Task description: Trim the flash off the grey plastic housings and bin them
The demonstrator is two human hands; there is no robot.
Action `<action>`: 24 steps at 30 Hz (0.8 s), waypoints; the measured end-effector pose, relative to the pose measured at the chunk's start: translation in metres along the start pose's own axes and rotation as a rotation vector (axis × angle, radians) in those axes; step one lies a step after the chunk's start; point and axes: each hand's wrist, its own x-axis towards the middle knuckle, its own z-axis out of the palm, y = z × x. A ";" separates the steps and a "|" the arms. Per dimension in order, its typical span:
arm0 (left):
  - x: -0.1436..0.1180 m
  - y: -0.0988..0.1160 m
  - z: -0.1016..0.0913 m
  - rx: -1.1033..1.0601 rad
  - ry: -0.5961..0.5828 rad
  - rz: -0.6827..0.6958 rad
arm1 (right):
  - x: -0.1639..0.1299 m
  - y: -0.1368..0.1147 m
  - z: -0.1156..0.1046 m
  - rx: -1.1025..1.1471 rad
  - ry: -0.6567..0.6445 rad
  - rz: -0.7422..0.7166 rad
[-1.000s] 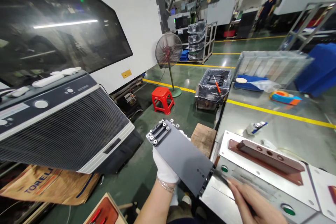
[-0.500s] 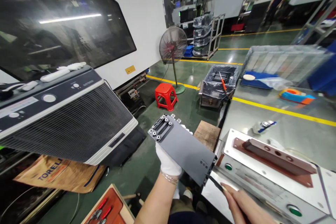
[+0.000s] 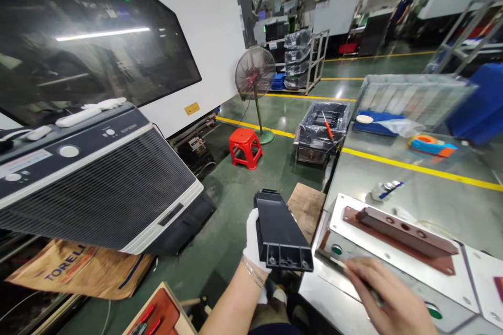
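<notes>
green floor (image 3: 220, 180) spreads through the workshop, and at right a shiny metal table (image 3: 353, 180) is crossed by one yellow line (image 3: 393, 162). i count one red stool (image 3: 242, 138) at centre, one standing fan (image 3: 255, 72) at upper centre, one person (image 3: 401, 9) at upper right, and one tape dispenser (image 3: 430, 147) on the table. a metal box (image 3: 341, 214) at lower right carries one brown block (image 3: 393, 222) and two green buttons (image 3: 337, 249). my gloved left hand (image 3: 252, 241) grasps one black part (image 3: 280, 225) at lower centre, ribbed end toward me. my bare right hand (image 3: 377, 290), lower right, pinches one slim tool (image 3: 337, 264), blurred, apart from the part.
</notes>
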 end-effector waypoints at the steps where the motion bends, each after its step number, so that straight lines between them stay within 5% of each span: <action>1: 0.000 -0.003 0.000 0.011 -0.005 -0.030 | 0.000 0.002 0.000 -0.019 0.026 0.000; 7: -0.001 -0.021 0.016 0.004 0.198 0.002 | -0.013 0.010 -0.008 0.093 -0.087 -0.043; 15: 0.010 -0.033 0.000 0.054 0.320 0.096 | -0.015 0.014 -0.012 0.149 -0.094 -0.084; 24: 0.018 -0.025 -0.006 0.053 0.291 0.084 | -0.007 0.014 -0.001 0.131 -0.074 -0.043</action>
